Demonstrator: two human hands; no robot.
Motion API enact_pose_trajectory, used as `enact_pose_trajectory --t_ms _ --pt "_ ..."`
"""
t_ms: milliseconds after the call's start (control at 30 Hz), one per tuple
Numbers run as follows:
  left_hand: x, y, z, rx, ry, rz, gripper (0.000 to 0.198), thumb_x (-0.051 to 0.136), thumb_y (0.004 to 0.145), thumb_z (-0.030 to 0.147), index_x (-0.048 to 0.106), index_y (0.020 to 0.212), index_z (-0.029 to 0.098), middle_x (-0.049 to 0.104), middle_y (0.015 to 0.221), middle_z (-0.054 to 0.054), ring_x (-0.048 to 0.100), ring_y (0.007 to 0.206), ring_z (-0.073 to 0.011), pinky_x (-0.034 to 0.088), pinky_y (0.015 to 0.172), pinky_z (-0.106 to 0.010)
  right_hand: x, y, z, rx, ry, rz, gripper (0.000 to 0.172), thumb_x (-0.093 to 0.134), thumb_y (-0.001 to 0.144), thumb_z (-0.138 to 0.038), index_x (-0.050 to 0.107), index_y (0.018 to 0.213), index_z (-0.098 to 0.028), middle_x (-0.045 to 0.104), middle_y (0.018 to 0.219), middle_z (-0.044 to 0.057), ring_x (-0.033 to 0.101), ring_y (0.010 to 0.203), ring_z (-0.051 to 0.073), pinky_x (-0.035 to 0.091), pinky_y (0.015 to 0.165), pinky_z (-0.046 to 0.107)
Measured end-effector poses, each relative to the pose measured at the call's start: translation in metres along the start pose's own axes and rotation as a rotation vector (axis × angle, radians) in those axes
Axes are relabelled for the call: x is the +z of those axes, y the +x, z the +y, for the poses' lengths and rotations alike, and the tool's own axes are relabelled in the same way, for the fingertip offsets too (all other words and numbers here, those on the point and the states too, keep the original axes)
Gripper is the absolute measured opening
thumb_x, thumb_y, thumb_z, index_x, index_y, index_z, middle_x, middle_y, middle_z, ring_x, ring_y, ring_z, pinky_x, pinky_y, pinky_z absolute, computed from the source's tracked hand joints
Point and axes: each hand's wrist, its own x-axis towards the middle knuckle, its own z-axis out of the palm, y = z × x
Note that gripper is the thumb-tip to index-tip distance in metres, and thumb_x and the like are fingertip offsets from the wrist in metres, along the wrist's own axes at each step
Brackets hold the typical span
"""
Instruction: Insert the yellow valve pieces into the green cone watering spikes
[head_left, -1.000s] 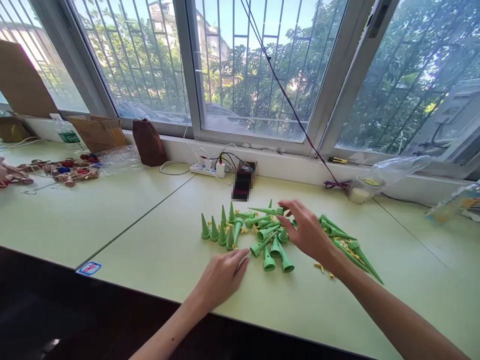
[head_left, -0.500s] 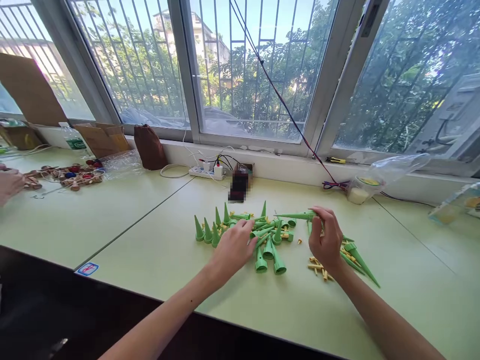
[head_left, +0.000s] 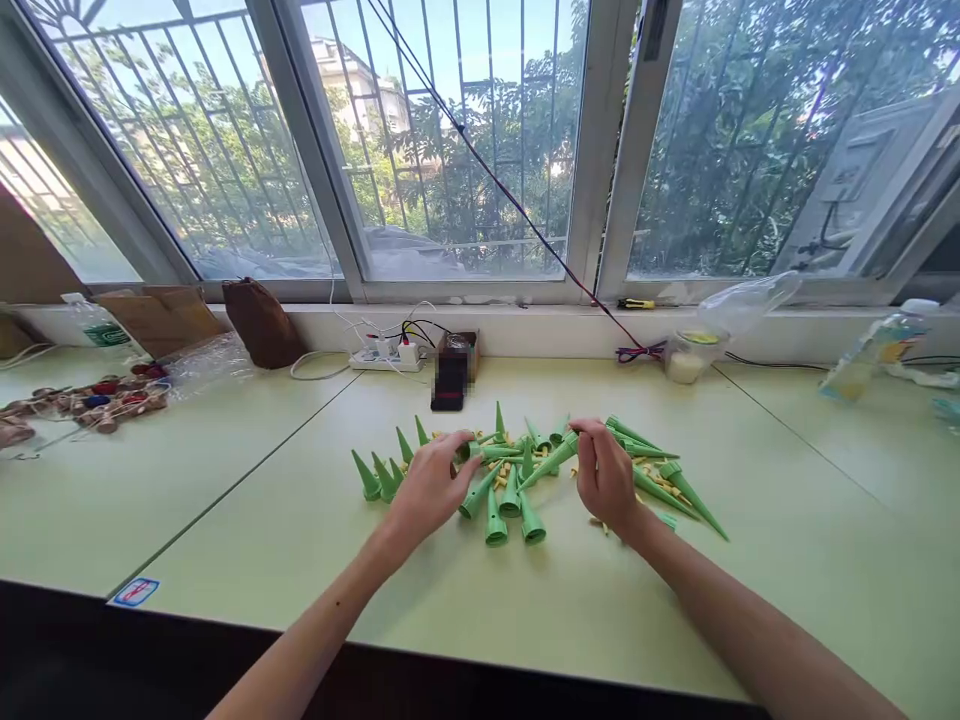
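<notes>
Several green plastic cones (head_left: 495, 520) lie heaped on the pale green table, with small yellow pegs (head_left: 504, 472) scattered among them. At the heap's left side my left hand (head_left: 435, 472) has thumb and fingers closed on the wide end of a green cone (head_left: 487, 453). My right hand (head_left: 606, 470) pinches the wide end of another green cone (head_left: 551, 462), whose tip points down to the left. Upright green cones (head_left: 365, 477) stand left of my left hand. More cones (head_left: 697, 497) lie to the right of my right hand.
Behind the heap are a dark phone-like object (head_left: 448, 385), a power strip (head_left: 386, 358) and a brown pouch (head_left: 262, 325). Wooden beads with string (head_left: 105, 402) lie far left, near another person's hand (head_left: 13, 432). A jar (head_left: 686, 360) and a bottle (head_left: 877, 345) stand at back right.
The view has shifted to the right. My right hand has tilted its cone, tip now down and left, nearer the heap. My left hand has closed on a cone's wide end.
</notes>
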Motion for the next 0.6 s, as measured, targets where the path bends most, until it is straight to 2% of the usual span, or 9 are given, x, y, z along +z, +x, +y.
enact_pose_trajectory --t_ms 133,233,333,400,500,600 --pt "-0.008 0.006 -0.001 -0.205 -0.393 -0.091 0.037 0.045 0.089 0.053 0.060 0.087 0.019 0.065 0.070 -0.001 0.050 0.042 -0.0116 0.041 0.042 -0.025 0.000 -0.001 0.001 0.052 -0.009 -0.039 0.020 0.038 0.098 -0.012 0.053 0.107 -0.020 0.061 0.087 0.005 0.058 0.072 0.016 0.045 0.067 0.029" --pt "-0.013 0.006 0.000 -0.265 -0.528 -0.131 0.042 0.045 0.087 0.058 0.055 0.078 0.018 0.064 0.066 -0.001 0.046 0.038 -0.0106 0.037 0.037 -0.024 0.001 -0.001 0.000 0.068 -0.004 -0.068 0.018 0.037 0.099 -0.015 0.054 0.101 -0.019 0.060 0.080 0.003 0.055 0.066 0.015 0.043 0.065 0.027" --pt "-0.017 -0.003 0.007 -0.254 -0.424 -0.063 0.041 0.048 0.086 0.057 0.058 0.079 0.018 0.061 0.059 0.001 0.046 0.039 -0.0104 0.037 0.041 -0.024 0.001 0.000 -0.001 0.080 -0.004 -0.103 0.022 0.035 0.100 -0.018 0.053 0.089 -0.019 0.054 0.070 0.001 0.051 0.061 0.014 0.040 0.062 0.026" --pt "-0.014 -0.013 0.016 -0.171 -0.260 0.024 0.038 0.052 0.085 0.054 0.060 0.078 0.018 0.057 0.054 0.002 0.050 0.046 -0.0119 0.040 0.048 -0.024 0.001 0.001 0.000 0.105 -0.025 -0.133 0.027 0.034 0.101 -0.021 0.051 0.081 -0.019 0.049 0.063 -0.001 0.046 0.056 0.014 0.037 0.059 0.026" --pt "0.001 -0.031 0.031 -0.044 -0.117 0.050 0.032 0.052 0.088 0.049 0.062 0.080 0.019 0.054 0.053 0.003 0.050 0.049 -0.0126 0.040 0.054 -0.025 0.002 0.001 0.002 0.180 -0.087 -0.227 0.035 0.034 0.101 -0.027 0.044 0.068 -0.021 0.043 0.056 -0.002 0.040 0.051 0.014 0.031 0.055 0.027" --pt "0.021 -0.041 0.043 0.068 -0.069 0.039 0.026 0.052 0.089 0.044 0.061 0.087 0.020 0.059 0.062 0.001 0.052 0.053 -0.0125 0.040 0.057 -0.025 0.003 0.001 0.006 0.252 -0.137 -0.331 0.041 0.033 0.101 -0.031 0.038 0.062 -0.022 0.041 0.053 -0.002 0.036 0.048 0.013 0.027 0.054 0.028"
